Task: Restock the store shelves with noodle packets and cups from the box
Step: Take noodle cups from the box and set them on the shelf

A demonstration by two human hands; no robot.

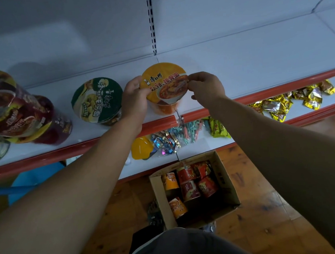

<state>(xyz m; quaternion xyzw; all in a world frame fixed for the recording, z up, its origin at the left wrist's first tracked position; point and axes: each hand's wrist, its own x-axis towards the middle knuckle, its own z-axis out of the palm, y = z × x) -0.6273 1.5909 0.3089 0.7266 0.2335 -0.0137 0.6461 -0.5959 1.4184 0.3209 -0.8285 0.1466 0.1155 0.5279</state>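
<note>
An orange noodle cup (163, 87) stands on the white shelf (238, 62) near its red front edge. My left hand (134, 98) grips the cup's left side. My right hand (205, 87) pinches the lid's right rim. To the left stands a green noodle cup (97, 101). Farther left, purple and red cups (24, 118) lie stacked and tilted. Down on the wooden floor sits the open cardboard box (226, 179), holding several red and orange cups (190, 183).
The shelf below holds a yellow lid (142, 148), shiny wrapped sweets (167, 142), coloured clips (190, 129) and gold snack packets (281, 105). The upper shelf is bare white to the right of the orange cup. A slotted upright (150, 20) divides the back panel.
</note>
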